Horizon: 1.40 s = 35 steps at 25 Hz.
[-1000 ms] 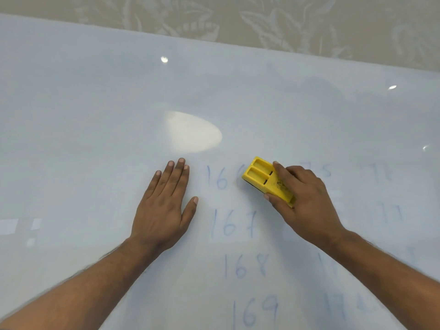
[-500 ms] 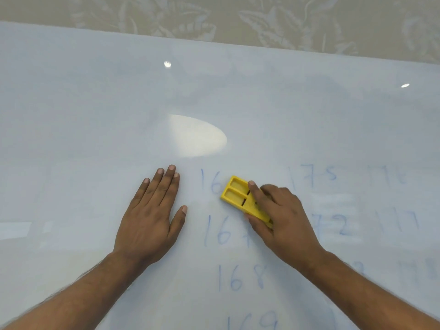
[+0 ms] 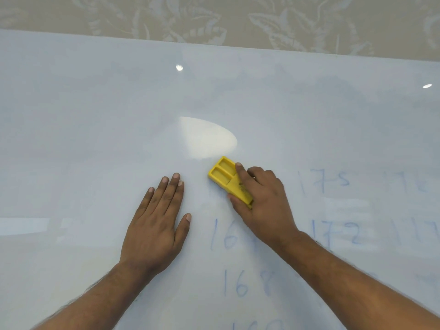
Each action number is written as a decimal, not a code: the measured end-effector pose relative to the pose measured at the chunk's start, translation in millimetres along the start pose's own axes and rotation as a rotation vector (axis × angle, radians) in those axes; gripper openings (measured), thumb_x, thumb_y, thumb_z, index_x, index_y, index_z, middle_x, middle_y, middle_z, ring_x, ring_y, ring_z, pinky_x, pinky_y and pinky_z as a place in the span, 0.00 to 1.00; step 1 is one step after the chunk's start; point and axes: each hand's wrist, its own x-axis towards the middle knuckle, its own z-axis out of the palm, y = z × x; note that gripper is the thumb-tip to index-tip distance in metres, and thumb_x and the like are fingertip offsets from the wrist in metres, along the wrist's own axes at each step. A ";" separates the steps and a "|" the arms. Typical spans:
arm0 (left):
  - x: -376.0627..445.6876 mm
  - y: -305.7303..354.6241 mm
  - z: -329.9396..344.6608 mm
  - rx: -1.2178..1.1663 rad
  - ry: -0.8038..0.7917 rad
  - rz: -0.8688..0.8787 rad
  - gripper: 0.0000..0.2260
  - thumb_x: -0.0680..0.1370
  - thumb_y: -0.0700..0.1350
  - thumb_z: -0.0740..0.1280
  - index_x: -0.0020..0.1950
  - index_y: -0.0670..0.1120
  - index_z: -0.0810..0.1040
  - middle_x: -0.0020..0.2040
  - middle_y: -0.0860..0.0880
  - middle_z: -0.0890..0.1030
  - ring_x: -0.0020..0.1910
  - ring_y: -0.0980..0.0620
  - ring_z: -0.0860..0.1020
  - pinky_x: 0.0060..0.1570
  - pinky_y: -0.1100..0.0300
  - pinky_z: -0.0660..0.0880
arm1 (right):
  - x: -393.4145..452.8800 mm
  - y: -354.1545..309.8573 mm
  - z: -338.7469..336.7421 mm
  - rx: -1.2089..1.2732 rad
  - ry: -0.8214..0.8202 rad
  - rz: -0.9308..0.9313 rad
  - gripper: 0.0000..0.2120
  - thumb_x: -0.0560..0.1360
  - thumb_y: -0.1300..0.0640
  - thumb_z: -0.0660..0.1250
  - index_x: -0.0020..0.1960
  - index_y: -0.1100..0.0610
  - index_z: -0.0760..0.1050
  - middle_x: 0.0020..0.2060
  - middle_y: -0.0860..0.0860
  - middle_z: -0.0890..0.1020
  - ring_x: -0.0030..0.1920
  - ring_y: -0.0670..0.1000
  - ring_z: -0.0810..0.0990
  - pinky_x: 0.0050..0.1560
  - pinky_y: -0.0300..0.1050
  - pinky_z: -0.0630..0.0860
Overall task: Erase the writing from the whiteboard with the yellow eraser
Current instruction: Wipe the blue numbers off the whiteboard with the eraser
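Pale leaf-patterned wall (image 3: pixel 238 17) runs above the whiteboard (image 3: pixel 95 115), whose faint blue writing (image 3: pixel 323 181) is smudged and partly hidden under the right forearm. Right hand (image 3: pixel 264 201) clamps the eraser (image 3: pixel 226 179), yellow with two recessed pockets, pressed to the board. Left hand (image 3: pixel 154 225) lies flat, fingers spread.

Both forearms are bare to the bottom edge of the picture, with no sleeve, watch or ring on either. Fine hair shows along them. The left hand (image 3: pixel 156 231) and right hand (image 3: pixel 266 206) have short, plain, unpainted fingernails.
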 end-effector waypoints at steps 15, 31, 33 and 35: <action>-9.0 -0.9 -0.7 0.001 -0.007 -0.002 0.29 0.83 0.54 0.51 0.82 0.44 0.55 0.83 0.48 0.55 0.82 0.51 0.53 0.79 0.50 0.53 | 18.8 -9.9 5.7 -0.028 -0.007 -0.008 0.28 0.74 0.45 0.60 0.70 0.59 0.71 0.52 0.55 0.77 0.46 0.58 0.74 0.45 0.50 0.71; -13.3 4.3 -0.5 0.010 -0.015 -0.036 0.28 0.84 0.54 0.50 0.83 0.44 0.53 0.83 0.49 0.53 0.82 0.51 0.51 0.79 0.50 0.51 | -73.9 23.9 -34.7 -0.075 -0.094 -0.028 0.26 0.77 0.46 0.61 0.72 0.56 0.69 0.56 0.52 0.76 0.50 0.57 0.75 0.49 0.49 0.68; -15.8 5.5 0.2 0.001 0.000 -0.049 0.28 0.84 0.53 0.51 0.82 0.43 0.54 0.83 0.48 0.55 0.82 0.50 0.52 0.79 0.50 0.52 | -64.6 8.1 -22.6 -0.028 -0.078 -0.014 0.26 0.76 0.46 0.61 0.72 0.56 0.70 0.57 0.53 0.76 0.51 0.57 0.75 0.51 0.50 0.70; -20.4 6.5 0.9 -0.010 0.010 -0.058 0.28 0.84 0.53 0.51 0.82 0.43 0.55 0.83 0.47 0.55 0.82 0.50 0.52 0.79 0.49 0.52 | -67.0 -9.5 -13.7 0.000 -0.099 -0.066 0.27 0.76 0.47 0.62 0.72 0.56 0.69 0.57 0.54 0.76 0.52 0.58 0.76 0.52 0.51 0.71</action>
